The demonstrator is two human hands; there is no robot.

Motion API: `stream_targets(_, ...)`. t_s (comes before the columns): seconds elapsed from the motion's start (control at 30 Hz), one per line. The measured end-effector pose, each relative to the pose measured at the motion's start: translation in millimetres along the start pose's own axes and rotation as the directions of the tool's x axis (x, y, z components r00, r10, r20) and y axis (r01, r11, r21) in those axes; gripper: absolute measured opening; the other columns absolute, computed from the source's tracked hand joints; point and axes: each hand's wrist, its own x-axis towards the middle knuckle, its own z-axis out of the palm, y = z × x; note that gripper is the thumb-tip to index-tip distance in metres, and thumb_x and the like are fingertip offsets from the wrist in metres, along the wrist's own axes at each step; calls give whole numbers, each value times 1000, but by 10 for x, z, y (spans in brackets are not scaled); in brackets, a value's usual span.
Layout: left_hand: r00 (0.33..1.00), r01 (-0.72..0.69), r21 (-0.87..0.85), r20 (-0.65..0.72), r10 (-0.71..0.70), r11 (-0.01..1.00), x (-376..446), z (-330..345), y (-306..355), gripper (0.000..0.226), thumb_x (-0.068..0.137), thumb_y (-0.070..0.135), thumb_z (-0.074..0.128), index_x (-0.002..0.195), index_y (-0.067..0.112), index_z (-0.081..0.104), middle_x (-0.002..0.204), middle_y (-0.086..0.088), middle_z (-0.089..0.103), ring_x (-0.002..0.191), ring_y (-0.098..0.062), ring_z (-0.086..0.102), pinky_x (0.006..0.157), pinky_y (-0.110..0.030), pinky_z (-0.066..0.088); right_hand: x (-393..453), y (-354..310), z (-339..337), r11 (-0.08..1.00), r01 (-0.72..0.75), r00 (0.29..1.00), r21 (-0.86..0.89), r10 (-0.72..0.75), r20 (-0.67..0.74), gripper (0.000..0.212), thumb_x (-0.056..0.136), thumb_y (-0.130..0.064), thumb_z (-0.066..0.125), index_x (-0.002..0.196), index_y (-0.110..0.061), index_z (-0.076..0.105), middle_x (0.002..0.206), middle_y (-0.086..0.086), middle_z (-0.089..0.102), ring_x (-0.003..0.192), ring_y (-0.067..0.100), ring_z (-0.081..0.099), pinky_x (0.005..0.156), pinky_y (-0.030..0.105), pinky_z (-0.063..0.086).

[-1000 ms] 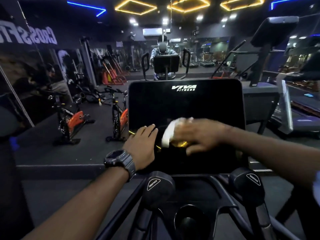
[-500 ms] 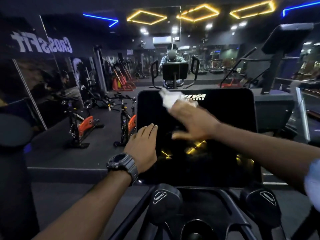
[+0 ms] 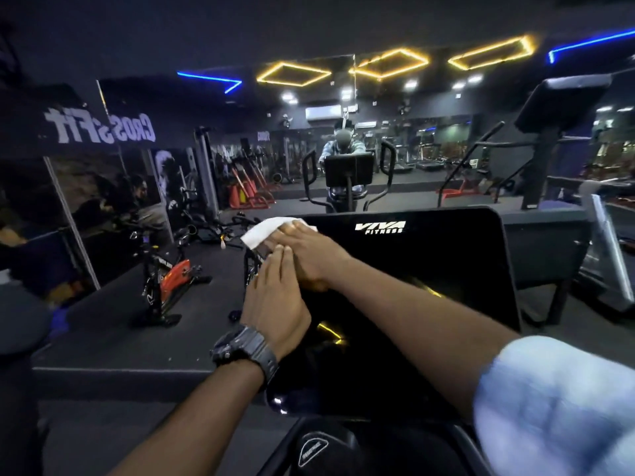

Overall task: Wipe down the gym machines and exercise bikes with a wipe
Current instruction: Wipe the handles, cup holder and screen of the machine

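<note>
A black VIVA Fitness console screen (image 3: pixel 429 286) stands tilted in front of me. My right hand (image 3: pixel 309 252) reaches across it and presses a white wipe (image 3: pixel 268 231) against the screen's top left corner with flat fingers. Part of the wipe sticks out past the corner. My left hand (image 3: pixel 275 304), with a dark watch on the wrist, rests flat on the screen's left edge just below my right hand, fingers straight. The fingertips of the left hand touch the side of my right hand.
A black handle knob (image 3: pixel 314 448) of the machine sits just under the console. Orange spin bikes (image 3: pixel 168 280) stand on a raised black platform to the left. A mirror wall ahead reflects a person at a machine (image 3: pixel 347 166). A treadmill (image 3: pixel 611 255) stands at the right.
My right hand has carried the wipe from the screen's lower middle up to its top left corner. My left hand has slid a little upward along the left edge. The view has tilted upward.
</note>
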Motion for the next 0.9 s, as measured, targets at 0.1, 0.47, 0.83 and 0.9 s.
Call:
stream_targets(0.1,999,23,-25,-33,-24,999,61,-16,41,81,83,10,47,155,3,10,163,-15,14,151,-28,15,123,-40,18,65,-31,32,999,-47,998,-14,46,-36,57,102,-42,29,153,-18,27,159,6,27,147,27,20,122,43,8)
stream_targets(0.47,1000,1,-13,-22,-1,1000,132,-30,30,79,85,10,44,156,4,10,164,-15,14,151,-27,15,122,-43,19,-49,44,-39,992,-118,993,41,118,1,57,101,-41,35,149,-11,32,153,17,32,143,34,22,118,51,15)
stream_targets(0.83,981,-160,-51,104,164,986,349,-76,718,79,90,18,47,156,9,5,165,-10,6,152,-27,10,121,-44,24,-1680,947,-43,636,-764,624,110,771,-127,79,94,-68,9,156,-17,11,163,12,12,150,30,2,121,49,0)
stream_targets(0.9,988,-119,-69,86,125,991,398,2,926,77,89,17,49,155,9,9,164,-11,11,150,-28,15,119,-44,28,-1414,821,-111,778,-615,774,127,627,-91,72,97,-59,14,153,-15,22,158,15,23,147,34,12,120,53,8)
